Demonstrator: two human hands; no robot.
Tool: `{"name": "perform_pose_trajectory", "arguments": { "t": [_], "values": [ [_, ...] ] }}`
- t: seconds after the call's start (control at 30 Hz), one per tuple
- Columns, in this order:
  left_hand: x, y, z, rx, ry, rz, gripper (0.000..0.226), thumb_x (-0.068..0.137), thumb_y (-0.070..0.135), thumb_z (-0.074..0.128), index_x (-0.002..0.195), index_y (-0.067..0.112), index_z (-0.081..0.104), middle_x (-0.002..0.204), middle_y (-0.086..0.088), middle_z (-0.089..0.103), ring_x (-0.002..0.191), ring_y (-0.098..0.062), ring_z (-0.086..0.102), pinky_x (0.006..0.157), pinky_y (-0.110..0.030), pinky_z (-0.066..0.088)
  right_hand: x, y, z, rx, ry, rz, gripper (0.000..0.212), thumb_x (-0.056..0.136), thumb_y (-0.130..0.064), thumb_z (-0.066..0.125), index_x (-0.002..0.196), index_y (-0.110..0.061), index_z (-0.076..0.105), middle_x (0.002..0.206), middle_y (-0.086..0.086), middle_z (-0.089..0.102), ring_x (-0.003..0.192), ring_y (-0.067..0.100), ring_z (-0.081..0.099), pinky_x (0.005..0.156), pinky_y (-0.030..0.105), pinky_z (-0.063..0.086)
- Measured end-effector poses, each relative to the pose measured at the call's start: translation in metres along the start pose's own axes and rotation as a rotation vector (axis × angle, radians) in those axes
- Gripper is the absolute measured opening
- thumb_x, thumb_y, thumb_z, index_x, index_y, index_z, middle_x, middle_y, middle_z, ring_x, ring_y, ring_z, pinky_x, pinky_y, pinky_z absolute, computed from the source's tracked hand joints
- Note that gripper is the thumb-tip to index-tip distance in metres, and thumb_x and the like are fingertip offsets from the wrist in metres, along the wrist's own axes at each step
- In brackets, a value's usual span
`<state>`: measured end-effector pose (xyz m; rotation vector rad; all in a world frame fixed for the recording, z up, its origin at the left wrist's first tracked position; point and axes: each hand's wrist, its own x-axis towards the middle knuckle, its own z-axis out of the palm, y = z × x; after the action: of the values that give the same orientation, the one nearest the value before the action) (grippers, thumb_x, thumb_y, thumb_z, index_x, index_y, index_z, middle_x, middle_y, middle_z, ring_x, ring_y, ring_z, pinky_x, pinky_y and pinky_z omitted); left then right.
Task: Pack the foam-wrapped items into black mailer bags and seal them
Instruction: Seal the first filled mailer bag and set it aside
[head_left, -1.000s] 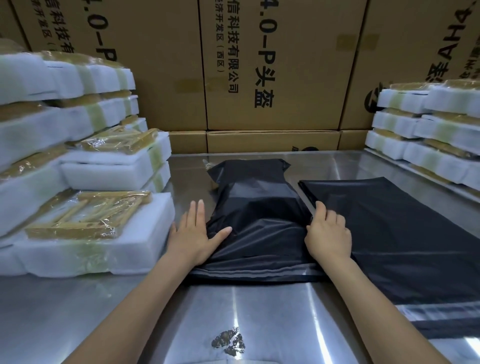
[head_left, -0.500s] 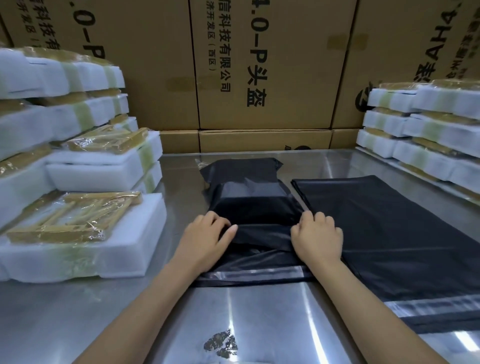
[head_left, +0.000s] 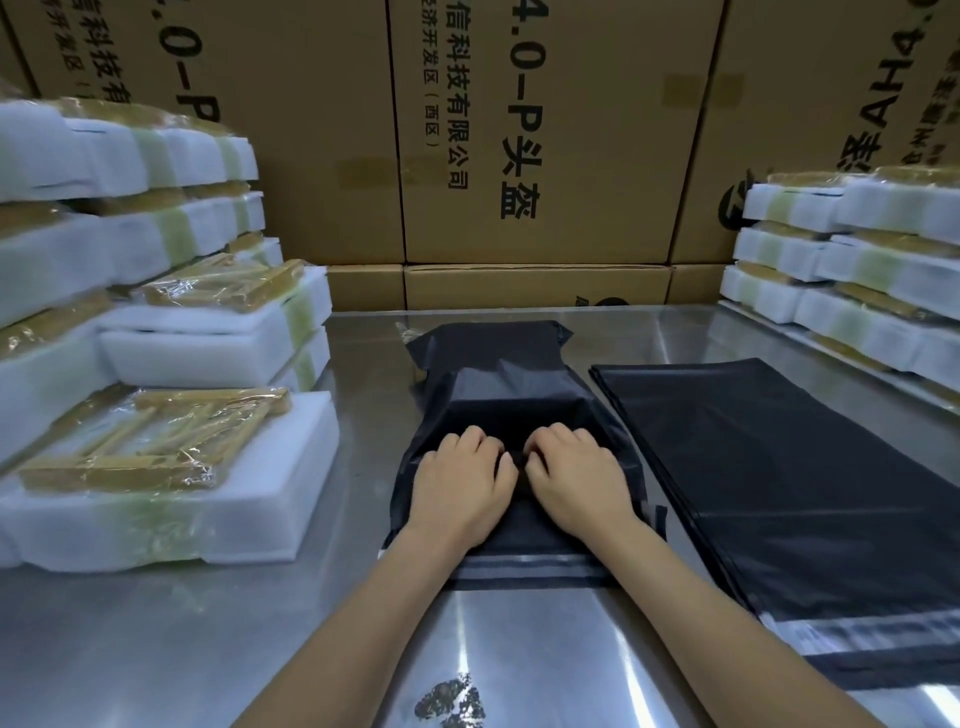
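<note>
A filled black mailer bag (head_left: 501, 384) lies in the middle of the steel table, bulging over the item inside it. My left hand (head_left: 460, 486) and my right hand (head_left: 574, 480) sit side by side on the bag's near part, fingers curled and pinching a fold of the black film between them. The bag's grey adhesive strip (head_left: 524, 564) shows just below my wrists. A foam-wrapped item (head_left: 171, 467) with a wooden frame under clear film lies at the left.
Stacks of foam-wrapped items (head_left: 130, 218) rise at the left and more foam-wrapped items (head_left: 852, 260) at the right. A pile of flat black mailer bags (head_left: 789, 467) lies to the right of my hands. Cardboard boxes (head_left: 519, 130) wall off the back of the steel table (head_left: 156, 649).
Both hands moved inward from the bag's side edges to its middle and now meet. Their fingers went from flat to curled, gathering the film into a fold.
</note>
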<state>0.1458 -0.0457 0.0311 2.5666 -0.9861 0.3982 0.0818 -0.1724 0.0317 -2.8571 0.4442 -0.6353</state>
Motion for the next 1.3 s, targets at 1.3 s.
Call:
{"name": "perform_pose_trajectory", "arguments": {
  "t": [1.3],
  "values": [
    [-0.041, -0.043, -0.035, 0.002, 0.152, -0.429, 0.053, 0.101, 0.043, 0.021, 0.108, 0.011, 0.063, 0.109, -0.015, 0.056, 0.102, -0.032, 0.047, 0.090, -0.041, 0.036, -0.036, 0.050, -0.032, -0.178, 0.223, 0.510, 0.031, 0.099, -0.033, 0.034, 0.114, -0.018, 0.057, 0.112, 0.007, 0.053, 0.105, 0.025, 0.046, 0.088, 0.040, 0.030]
  ]
}}
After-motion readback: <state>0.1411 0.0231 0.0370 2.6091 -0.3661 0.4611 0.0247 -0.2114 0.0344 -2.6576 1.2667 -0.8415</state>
